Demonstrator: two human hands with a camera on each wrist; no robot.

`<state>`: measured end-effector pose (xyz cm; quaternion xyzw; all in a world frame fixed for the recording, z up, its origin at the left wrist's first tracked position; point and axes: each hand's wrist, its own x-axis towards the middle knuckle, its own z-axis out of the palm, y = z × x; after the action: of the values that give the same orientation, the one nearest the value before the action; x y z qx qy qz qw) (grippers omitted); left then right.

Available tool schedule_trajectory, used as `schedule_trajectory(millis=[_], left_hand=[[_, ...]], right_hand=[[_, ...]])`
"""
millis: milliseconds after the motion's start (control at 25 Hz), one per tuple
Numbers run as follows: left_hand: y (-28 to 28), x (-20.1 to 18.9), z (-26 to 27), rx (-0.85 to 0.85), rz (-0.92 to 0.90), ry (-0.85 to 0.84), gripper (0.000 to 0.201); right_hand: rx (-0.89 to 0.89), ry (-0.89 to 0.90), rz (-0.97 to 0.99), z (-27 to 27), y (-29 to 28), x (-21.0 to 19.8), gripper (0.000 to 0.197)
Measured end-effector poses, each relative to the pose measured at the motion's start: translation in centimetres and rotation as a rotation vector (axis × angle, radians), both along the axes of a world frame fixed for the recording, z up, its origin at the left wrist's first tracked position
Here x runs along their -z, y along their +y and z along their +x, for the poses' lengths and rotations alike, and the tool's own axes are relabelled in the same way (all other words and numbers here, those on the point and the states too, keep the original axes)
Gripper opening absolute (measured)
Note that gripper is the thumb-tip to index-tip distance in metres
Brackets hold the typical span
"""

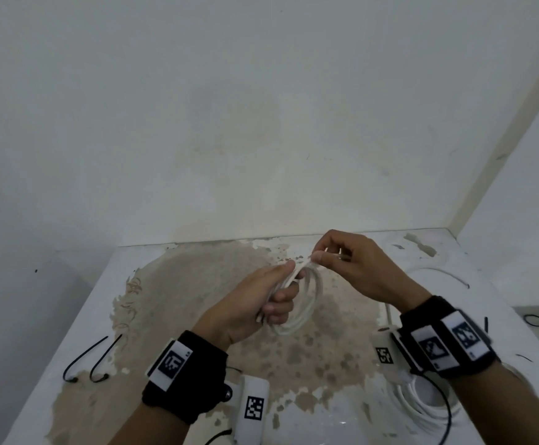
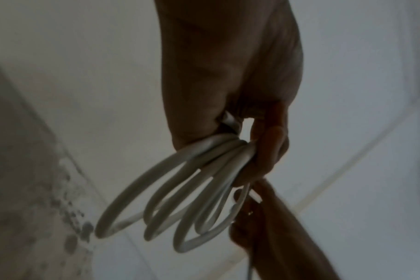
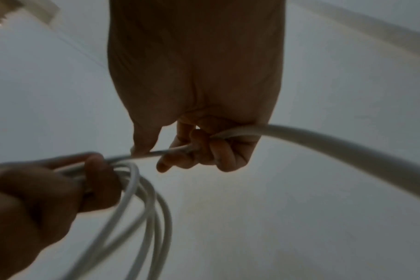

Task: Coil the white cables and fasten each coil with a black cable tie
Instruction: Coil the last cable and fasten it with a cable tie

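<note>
Your left hand [image 1: 251, 302] grips one white cable coil [image 1: 306, 303] of about four loops, held above the table [image 1: 78, 316]. Your right hand [image 1: 354, 264] pinches its free strand at the top. Two black cable ties [image 1: 91, 359] lie at left; a second white coil [image 1: 419, 409] lies at right. No readable writing shows.

Cable coil [image 1: 306, 303] white; second coil [image 1: 422, 409] lower right also white. Two cable ties [image 1: 91, 359] lower left black. Desk [image 1: 78, 316] white with a big tan-brown blotchy, speckled patch in the centre. Wrist bands [image 1: 191, 380] black, carrying white tags with black square-code patterns. Wall [image 1: 165, 107] off-white, faintly stained.
</note>
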<state>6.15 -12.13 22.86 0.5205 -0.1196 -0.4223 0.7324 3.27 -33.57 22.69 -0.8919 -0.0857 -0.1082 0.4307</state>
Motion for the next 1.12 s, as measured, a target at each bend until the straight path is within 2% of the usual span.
schedule_trajectory(millis=[80, 160, 240, 320, 440, 520, 560, 640, 720, 800, 880, 1000, 1120], left_hand=[[-0.1, -0.2, 0.5, -0.011, -0.217, 0.173, 0.021], [-0.1, -0.9, 1.2, -0.097, -0.443, 0.248, 0.022], [0.2, -1.7, 2.6, -0.269, -0.591, 0.237, 0.024], [0.9, -2.4, 4.5, -0.448, -0.67, 0.185, 0.023], [1.5, -2.4, 6.8, -0.704, -0.559, 0.062, 0.021], [1.1, -1.4, 6.8, -0.777, -0.315, -0.109, 0.023], [0.5, -0.6, 6.2, -0.737, -0.14, -0.249, 0.024], [-0.7, 0.9, 4.1, -0.487, 0.178, -0.479, 0.028], [-1.4, 1.5, 2.4, -0.207, 0.32, -0.497, 0.032], [-1.7, 1.1, 1.7, -0.092, 0.277, -0.343, 0.035], [-1.7, 0.4, 1.6, -0.078, 0.112, -0.127, 0.032], [-1.7, -0.4, 1.9, -0.056, -0.113, 0.091, 0.023], [-1.7, -1.1, 2.1, -0.026, -0.288, 0.221, 0.019]], right_hand=[[0.044, -0.008, 0.08, 0.1, 0.3, 1.6, 0.024], [0.075, 0.043, 0.153, -0.1, 0.8, 4.1, 0.031], [0.057, 0.173, 0.162, -0.5, 1.2, 6.2, 0.033], [-0.003, 0.324, 0.017, -1.0, 1.4, 7.4, 0.035], [-0.154, 0.508, -0.262, -1.8, 1.7, 7.4, 0.044], [-0.24, 0.423, -0.357, -2.1, 2.6, 5.9, 0.047], [-0.261, 0.324, -0.373, -2.0, 3.0, 4.7, 0.045], [-0.241, 0.084, -0.343, -1.4, 3.4, 2.1, 0.033], [-0.163, -0.07, -0.248, -0.4, 2.7, 0.3, 0.019], [-0.119, -0.063, -0.116, 0.2, 1.5, -0.5, 0.01], [-0.076, -0.039, 0.022, 0.5, 0.8, -0.3, 0.006], [-0.016, -0.073, 0.172, 1.0, 0.0, 0.5, 0.014], [-0.018, -0.069, 0.261, 1.2, -0.4, 1.2, 0.028]])
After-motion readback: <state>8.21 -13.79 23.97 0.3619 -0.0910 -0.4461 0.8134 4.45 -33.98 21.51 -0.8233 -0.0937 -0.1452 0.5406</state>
